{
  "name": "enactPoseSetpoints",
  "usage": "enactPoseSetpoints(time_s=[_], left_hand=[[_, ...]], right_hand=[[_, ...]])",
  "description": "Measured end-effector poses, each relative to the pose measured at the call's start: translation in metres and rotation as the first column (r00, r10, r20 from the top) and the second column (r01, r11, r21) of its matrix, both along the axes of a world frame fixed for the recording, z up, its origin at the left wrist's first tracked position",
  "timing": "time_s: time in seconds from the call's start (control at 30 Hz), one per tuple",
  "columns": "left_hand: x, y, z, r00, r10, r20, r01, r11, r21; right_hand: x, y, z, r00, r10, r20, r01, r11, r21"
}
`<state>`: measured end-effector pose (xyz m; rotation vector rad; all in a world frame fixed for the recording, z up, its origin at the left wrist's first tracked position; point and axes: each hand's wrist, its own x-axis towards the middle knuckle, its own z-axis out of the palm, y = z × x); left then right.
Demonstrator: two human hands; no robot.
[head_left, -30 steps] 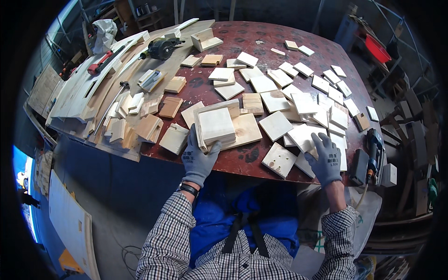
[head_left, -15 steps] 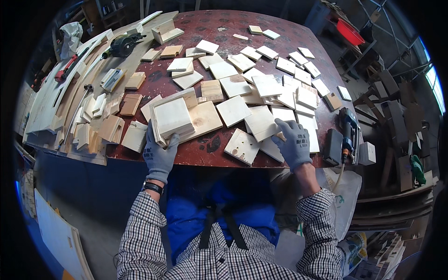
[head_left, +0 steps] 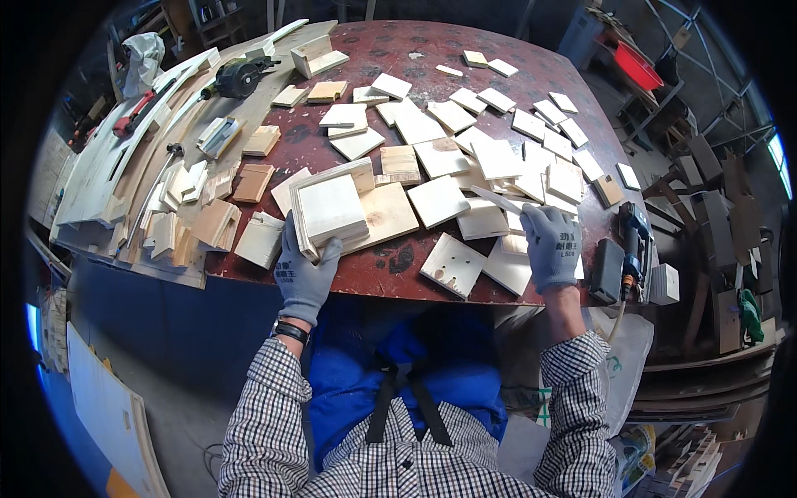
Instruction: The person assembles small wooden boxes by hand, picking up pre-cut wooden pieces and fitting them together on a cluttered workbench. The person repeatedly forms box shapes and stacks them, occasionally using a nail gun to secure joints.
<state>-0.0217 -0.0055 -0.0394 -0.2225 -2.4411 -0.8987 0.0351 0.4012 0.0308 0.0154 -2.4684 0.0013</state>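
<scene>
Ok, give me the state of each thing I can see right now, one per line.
left hand: gloved, gripping the stack's near edge
stack of wood squares: flat on the table, held
right hand: gloved, resting on loose wood squares
thin wood strip: lifted by the right fingers
power tool: lying on its side, untouched

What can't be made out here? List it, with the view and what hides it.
- Head view: the left hand covers the near edge of the wooden stack, so its grip underneath is hidden.
- Head view: the right hand covers the thin panel where they meet; the grip is unclear.
- Head view: the power tool near the rim is too bent and small to identify.
- Head view: the table hides the legs.
</scene>
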Motion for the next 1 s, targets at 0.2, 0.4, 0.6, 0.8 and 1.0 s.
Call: enactPoseSetpoints(time_s=[0.2, 0.4, 0.6, 0.8, 1.0], left_hand=[[0.001, 0.000, 0.002, 0.999, 0.025, 0.020, -0.025, 0.999, -0.027], [-0.001, -0.001, -0.003, 1.000, 0.007, -0.020, -0.008, 0.999, -0.042], [-0.002, -0.003, 0.000, 1.000, -0.006, -0.018, 0.005, 0.999, -0.047], [-0.001, -0.001, -0.002, 1.000, 0.000, -0.022, 0.000, 1.000, -0.011], [0.000, 0.001, -0.002, 1.000, -0.008, -0.011, 0.008, 1.000, 0.013]], right_hand=[[0.005, -0.016, -0.007, 0.978, -0.043, 0.202, 0.021, 0.994, 0.110], [0.038, -0.071, 0.008, 0.908, 0.207, 0.364, -0.157, 0.974, -0.163], [0.038, -0.084, 0.016, 0.745, 0.106, 0.659, -0.129, 0.992, -0.014], [0.036, -0.069, 0.003, 0.784, 0.235, 0.574, -0.125, 0.966, -0.226], [0.045, -0.067, -0.004, 0.838, 0.277, 0.470, -0.152, 0.946, -0.288]])
